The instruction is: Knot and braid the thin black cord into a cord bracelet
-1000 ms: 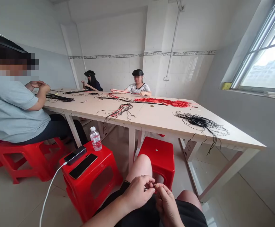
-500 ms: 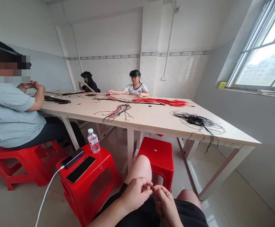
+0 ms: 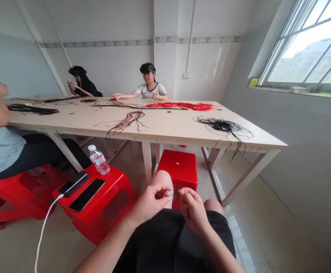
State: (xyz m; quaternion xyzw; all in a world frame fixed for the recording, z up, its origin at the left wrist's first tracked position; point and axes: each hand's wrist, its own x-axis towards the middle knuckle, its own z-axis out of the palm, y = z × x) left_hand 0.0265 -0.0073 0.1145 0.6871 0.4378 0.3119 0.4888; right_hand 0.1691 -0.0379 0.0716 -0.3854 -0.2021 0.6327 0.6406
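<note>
My left hand and my right hand are held close together above my lap, over black shorts. Both hands have their fingers curled in a pinch. Something thin and small runs between the fingertips; I cannot make out what it is. A red stool stands just beyond my knees, under the long table.
Another red stool at my left carries two phones, a white cable and a water bottle. Red cords, black cords and a mixed bundle lie on the table. Three other people sit around it. A window is at the right.
The view has tilted down and shifted, so the table sits higher in frame. My hands have drawn slightly apart, still pinching between them.
</note>
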